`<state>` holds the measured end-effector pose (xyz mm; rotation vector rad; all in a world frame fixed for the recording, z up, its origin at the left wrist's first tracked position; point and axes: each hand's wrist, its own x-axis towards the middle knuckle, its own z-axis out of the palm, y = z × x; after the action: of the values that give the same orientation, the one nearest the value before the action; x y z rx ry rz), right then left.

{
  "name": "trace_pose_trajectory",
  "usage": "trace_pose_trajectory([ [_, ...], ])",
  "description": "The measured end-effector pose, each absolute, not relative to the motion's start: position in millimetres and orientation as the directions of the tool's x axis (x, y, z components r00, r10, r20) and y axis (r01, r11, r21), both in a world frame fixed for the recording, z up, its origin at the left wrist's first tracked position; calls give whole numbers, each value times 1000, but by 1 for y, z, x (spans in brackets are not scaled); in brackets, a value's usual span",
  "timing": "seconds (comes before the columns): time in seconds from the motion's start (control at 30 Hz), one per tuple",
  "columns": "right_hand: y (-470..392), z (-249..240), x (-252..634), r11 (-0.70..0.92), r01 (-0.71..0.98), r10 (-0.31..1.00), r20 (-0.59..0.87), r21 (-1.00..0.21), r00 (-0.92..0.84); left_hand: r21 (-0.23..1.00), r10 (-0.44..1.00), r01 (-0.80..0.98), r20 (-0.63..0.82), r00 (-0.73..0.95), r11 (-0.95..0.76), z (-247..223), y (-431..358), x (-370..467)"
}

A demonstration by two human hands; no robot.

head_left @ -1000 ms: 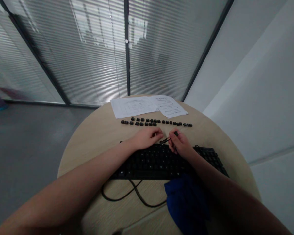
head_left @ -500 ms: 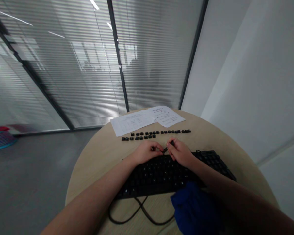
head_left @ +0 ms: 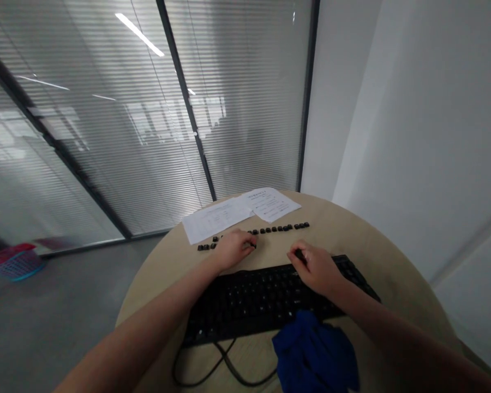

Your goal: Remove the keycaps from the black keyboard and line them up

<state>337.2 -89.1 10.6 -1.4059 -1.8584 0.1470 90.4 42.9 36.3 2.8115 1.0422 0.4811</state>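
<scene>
My left hand (head_left: 234, 250) is over the rows of black keycaps (head_left: 279, 228), beyond the keyboard. Its fingers are pinched on a small black keycap (head_left: 252, 246) at the right end of the nearer row and hide part of both rows. Closed above the keyboard's far edge, my right hand (head_left: 317, 266) grips a small dark keycap puller (head_left: 299, 254), mostly hidden in the fist. Below both arms lies the black keyboard (head_left: 249, 300), slightly tilted across the table.
Printed papers (head_left: 216, 219) lie at the far side of the round wooden table (head_left: 343, 221). A crumpled blue cloth (head_left: 315, 355) rests at the near edge, beside a looped black cable (head_left: 225, 357). On the floor at left stands a basket (head_left: 18, 263).
My hands have parted: the left moved left and away from the keyboard to the keycap rows, while the right moved slightly right with the puller. The view has also shifted.
</scene>
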Motion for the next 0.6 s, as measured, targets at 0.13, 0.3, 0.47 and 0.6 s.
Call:
trace_pose_trajectory([
  [0.13, -93, 14, 342, 416, 772, 826, 555, -481, -100, 74, 608, 608, 212, 765, -790, 32, 68, 113],
  [0.3, -93, 18, 352, 407, 744, 829, 557, -530, -57, 12, 656, 665, 171, 735, -747, 20, 78, 125],
  [0.47, -95, 25, 356, 441, 707, 806, 591, -554, -40, -89, 666, 686, 176, 725, -722, 17, 79, 120],
  [0.6, -95, 27, 359, 457, 710, 786, 616, -536, -41, -117, 678, 697, 169, 716, -707, 16, 81, 115],
])
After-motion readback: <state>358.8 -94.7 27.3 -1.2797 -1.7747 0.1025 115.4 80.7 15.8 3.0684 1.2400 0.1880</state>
